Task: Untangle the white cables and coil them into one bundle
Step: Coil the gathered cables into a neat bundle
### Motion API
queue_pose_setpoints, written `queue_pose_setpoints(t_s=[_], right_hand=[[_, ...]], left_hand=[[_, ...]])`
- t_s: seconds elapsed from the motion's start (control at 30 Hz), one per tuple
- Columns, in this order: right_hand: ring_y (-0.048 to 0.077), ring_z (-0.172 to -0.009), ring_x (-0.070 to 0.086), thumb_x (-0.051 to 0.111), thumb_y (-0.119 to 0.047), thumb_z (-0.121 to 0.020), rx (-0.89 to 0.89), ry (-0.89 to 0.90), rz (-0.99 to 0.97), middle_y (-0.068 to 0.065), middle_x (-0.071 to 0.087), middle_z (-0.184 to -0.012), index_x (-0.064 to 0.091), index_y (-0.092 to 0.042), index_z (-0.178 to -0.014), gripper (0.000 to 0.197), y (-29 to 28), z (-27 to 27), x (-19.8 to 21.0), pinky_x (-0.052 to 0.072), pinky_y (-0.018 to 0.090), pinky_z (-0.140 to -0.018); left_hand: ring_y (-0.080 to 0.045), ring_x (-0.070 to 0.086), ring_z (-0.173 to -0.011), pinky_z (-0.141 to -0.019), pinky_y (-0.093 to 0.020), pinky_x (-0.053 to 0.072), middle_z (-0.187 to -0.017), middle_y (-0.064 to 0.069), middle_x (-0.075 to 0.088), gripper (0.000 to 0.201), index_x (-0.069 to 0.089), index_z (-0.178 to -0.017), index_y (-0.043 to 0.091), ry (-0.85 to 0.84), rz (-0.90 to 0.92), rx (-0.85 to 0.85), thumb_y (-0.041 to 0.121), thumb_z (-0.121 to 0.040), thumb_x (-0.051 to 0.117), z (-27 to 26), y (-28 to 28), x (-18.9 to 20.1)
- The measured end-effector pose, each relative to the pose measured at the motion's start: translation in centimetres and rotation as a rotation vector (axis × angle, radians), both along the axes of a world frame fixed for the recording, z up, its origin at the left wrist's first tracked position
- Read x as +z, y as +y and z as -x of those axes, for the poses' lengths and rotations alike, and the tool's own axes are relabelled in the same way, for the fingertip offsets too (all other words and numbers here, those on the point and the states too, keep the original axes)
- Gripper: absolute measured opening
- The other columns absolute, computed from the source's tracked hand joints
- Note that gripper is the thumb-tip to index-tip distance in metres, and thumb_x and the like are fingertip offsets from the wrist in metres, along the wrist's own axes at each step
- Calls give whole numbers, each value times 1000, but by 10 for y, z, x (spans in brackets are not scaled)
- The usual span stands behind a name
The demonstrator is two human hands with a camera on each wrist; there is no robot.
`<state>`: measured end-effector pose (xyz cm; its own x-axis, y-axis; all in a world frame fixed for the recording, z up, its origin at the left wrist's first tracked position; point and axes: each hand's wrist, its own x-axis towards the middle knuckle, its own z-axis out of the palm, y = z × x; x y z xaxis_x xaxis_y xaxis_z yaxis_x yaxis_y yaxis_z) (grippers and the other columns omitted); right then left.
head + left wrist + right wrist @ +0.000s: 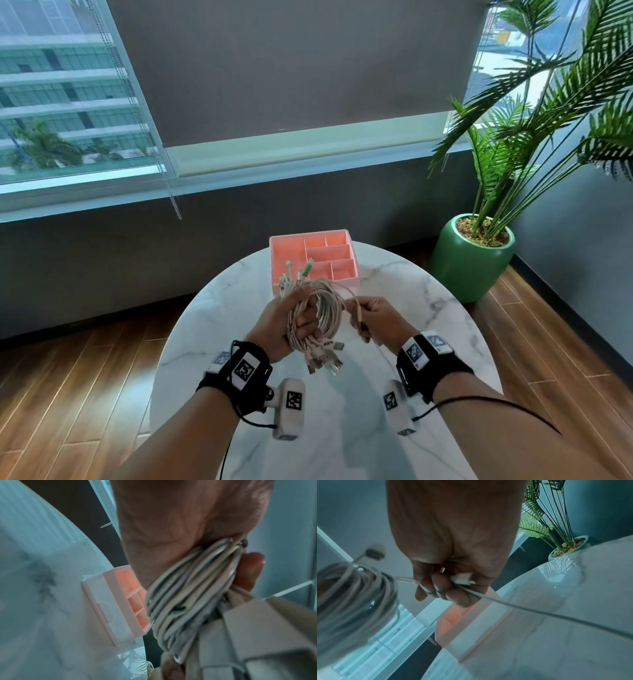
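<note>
Held above a round marble table (428, 308), near a pink divided organizer tray (342, 240): coil of white cables (325, 308), gripped in the curled fingers of the left hand (284, 325). Pinched in the right hand (376, 317): one loose cable end (462, 579). Best wound on with even, gentle tension, plug tucked in last.

Glossy marble table (394, 284), plastic organizer (281, 241)

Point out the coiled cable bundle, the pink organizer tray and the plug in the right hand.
cable bundle (327, 310), head view, on the looped strands.
pink organizer tray (342, 279), head view, on its front wall.
plug (462, 579), right wrist view, on its white body.
</note>
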<state>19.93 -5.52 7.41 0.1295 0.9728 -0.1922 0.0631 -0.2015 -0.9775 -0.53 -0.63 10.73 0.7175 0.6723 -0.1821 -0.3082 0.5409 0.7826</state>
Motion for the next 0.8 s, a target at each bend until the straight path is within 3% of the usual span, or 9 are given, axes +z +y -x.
queue_pose_setpoints(t_s=[0.13, 0.27, 0.4, 0.53, 0.63, 0.7, 0.8], right_hand=[[11, -37, 39, 48, -14, -103, 21, 84, 36, -1, 49, -49, 62, 7, -101, 24, -2, 20, -14, 34, 24, -39], [15, -47, 51, 42, -2, -103, 40, 104, 53, 17, 56, -74, 55, 10, -111, 20, -2, 37, -21, 40, 24, -45], [15, -42, 50, 36, -3, -104, 202, 68, 168, 8, 57, -65, 56, -8, -97, 22, -21, 61, -24, 40, 21, -39], [6, -39, 36, 37, -8, -105, 373, -183, 154, 4, 44, -59, 58, -7, -94, 24, -32, 81, -20, 30, 19, -40], [10, -61, 47, 39, -14, -104, 508, -479, 49, 3, 56, -78, 64, -3, -107, 27, -34, 88, 0, 38, 16, -56], [10, -71, 52, 39, -19, -104, 604, -647, -6, -3, 60, -85, 66, -9, -112, 29, -32, 86, 19, 40, 21, -66], [18, -86, 60, 47, -20, -101, 701, -752, -48, 3, 68, -100, 69, -10, -107, 25, -21, 79, 48, 44, 27, -76]], left_hand=[[-12, 35, -36, -54, -31, 49, -48, 1, 35, 28, 54, -80, 9, -54, 31, 85, 32, -96, 55, 0, 4, -2], [-10, 32, -36, -52, -29, 45, -47, 3, 33, 29, 52, -78, 10, -99, 76, 230, 31, -98, 52, -4, 3, -4], [-10, 32, -38, -49, -25, 42, -49, 4, 33, 27, 49, -74, 16, -132, 113, 445, 28, -97, 56, -7, 9, 7], [-13, 39, -38, -42, -23, 40, -50, 0, 41, 33, 51, -69, 16, 49, 33, 716, 26, -98, 62, -9, 19, 13], [-17, 43, -39, -43, -25, 42, -50, -4, 45, 37, 51, -63, 15, 156, -85, 810, 22, -98, 63, -9, 17, 6], [-20, 46, -41, -45, -28, 44, -52, -8, 47, 35, 55, -65, 12, 268, -180, 800, 22, -98, 63, -7, 15, -2], [-21, 48, -43, -45, -30, 43, -53, -10, 50, 32, 58, -71, 7, 434, -327, 677, 23, -98, 63, -5, 9, -15]])
